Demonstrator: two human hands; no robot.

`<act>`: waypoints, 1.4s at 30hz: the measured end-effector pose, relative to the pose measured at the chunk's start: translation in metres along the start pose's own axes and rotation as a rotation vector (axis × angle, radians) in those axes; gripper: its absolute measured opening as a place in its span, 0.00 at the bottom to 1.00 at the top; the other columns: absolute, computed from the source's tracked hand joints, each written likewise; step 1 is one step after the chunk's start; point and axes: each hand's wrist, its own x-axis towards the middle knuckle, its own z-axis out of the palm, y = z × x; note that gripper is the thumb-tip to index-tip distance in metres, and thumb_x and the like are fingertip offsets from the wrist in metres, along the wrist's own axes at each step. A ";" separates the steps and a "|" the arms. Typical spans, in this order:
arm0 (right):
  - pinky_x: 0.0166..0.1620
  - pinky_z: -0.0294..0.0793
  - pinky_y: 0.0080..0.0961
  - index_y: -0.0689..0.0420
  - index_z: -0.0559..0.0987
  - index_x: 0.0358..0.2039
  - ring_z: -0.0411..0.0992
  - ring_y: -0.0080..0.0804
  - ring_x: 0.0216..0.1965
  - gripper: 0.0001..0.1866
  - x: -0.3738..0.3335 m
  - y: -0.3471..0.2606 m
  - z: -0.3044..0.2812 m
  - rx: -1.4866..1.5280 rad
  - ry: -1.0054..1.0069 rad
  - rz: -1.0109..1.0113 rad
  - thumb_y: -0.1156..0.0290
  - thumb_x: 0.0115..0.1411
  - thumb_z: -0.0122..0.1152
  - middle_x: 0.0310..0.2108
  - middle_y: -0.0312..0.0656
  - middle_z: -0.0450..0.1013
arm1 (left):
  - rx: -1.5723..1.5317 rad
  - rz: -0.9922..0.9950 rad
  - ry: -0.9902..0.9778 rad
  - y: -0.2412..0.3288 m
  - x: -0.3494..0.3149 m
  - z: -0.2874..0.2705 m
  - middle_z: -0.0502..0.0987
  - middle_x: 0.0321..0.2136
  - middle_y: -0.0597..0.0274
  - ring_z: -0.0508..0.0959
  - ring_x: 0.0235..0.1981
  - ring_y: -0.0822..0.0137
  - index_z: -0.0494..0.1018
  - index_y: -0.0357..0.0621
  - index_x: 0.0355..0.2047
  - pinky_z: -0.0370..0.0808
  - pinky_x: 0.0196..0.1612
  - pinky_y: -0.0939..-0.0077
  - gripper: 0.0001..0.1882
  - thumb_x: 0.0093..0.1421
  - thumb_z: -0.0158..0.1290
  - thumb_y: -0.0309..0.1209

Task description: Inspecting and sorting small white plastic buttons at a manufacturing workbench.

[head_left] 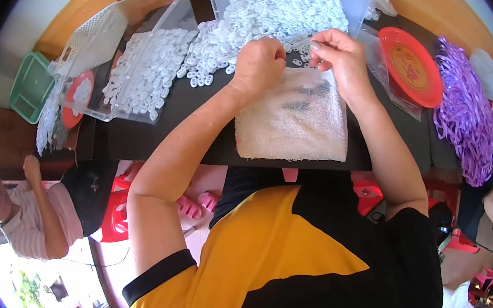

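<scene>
While my left hand [258,62] curls into a loose fist at the far edge of the white towel [291,122], its fingers are closed, and I cannot tell what they pinch. My right hand [338,54] hovers beside it over the same edge, thumb and forefinger nipped together; whatever sits between them is too small to make out. Just beyond the towel, touching my knuckles, lies the heap of white plastic rings [256,14] on the black desk [154,130]. Right of the towel sits a red plate [411,67]; small dark pieces [306,96] rest on the towel below my fingers.
</scene>
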 end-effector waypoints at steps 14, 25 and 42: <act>0.28 0.64 0.16 0.58 0.78 0.32 0.71 0.20 0.24 0.03 0.000 0.001 -0.009 0.032 -0.004 0.097 0.73 0.60 0.58 0.23 0.33 0.73 | 0.231 0.099 -0.232 0.023 0.018 0.016 0.78 0.29 0.51 0.79 0.35 0.51 0.76 0.42 0.25 0.76 0.39 0.58 0.05 0.49 0.56 0.29; 0.28 0.66 0.16 0.60 0.78 0.32 0.69 0.18 0.24 0.03 -0.005 -0.009 0.000 -0.037 0.059 -0.013 0.76 0.57 0.59 0.24 0.32 0.73 | -0.327 0.058 -0.063 0.035 0.008 -0.004 0.76 0.22 0.61 0.74 0.23 0.69 0.74 0.38 0.28 0.73 0.30 0.73 0.06 0.48 0.57 0.21; 0.31 0.67 0.15 0.61 0.75 0.35 0.68 0.17 0.29 0.02 -0.031 -0.008 0.025 -0.181 -0.132 -0.152 0.79 0.61 0.55 0.30 0.32 0.71 | -0.847 -0.083 0.153 0.046 -0.044 -0.025 0.74 0.21 0.64 0.73 0.25 0.74 0.72 0.36 0.27 0.71 0.29 0.77 0.08 0.46 0.59 0.20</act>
